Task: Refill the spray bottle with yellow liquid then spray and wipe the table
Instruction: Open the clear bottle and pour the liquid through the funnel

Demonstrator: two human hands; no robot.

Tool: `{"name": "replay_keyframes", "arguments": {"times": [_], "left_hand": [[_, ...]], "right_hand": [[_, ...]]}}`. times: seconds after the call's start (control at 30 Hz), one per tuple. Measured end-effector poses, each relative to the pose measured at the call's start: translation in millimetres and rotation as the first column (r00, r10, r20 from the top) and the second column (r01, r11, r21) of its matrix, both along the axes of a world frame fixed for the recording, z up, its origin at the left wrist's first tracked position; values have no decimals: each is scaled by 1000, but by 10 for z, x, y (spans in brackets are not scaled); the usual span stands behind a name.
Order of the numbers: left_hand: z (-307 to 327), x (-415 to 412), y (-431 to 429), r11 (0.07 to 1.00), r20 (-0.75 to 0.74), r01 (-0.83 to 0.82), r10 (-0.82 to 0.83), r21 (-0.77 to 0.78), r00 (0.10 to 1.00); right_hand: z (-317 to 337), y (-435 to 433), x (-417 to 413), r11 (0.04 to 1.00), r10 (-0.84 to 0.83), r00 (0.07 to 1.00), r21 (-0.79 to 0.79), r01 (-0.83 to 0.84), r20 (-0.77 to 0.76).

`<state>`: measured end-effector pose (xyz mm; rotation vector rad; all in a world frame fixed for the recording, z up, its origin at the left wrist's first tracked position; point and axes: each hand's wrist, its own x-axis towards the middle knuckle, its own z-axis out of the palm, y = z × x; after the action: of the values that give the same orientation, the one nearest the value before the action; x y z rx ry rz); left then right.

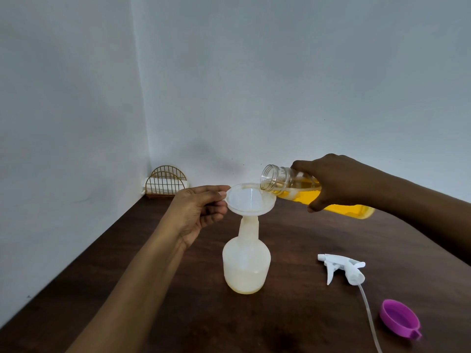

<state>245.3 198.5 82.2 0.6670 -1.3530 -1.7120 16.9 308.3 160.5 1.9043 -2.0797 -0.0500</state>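
Head-worn view — forward-down, close over table (293,238)

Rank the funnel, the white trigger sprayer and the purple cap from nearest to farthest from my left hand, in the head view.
1. Funnel: the left hand pinches its tab, on top of the spray bottle.
2. Trigger sprayer: lying on the table, right of the bottle.
3. Purple cap: farthest, right of the sprayer and nearer the camera.
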Motion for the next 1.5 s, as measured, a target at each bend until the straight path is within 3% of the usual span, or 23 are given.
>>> {"name": "replay_keyframes", "arguments": {"times": [1.5], "left_hand": [[-8, -10, 7, 1000, -17, -4, 4, -3, 1000]], "right_hand": [[-1, -24, -20, 1000, -14, 1000, 1, 14, -18]]}}
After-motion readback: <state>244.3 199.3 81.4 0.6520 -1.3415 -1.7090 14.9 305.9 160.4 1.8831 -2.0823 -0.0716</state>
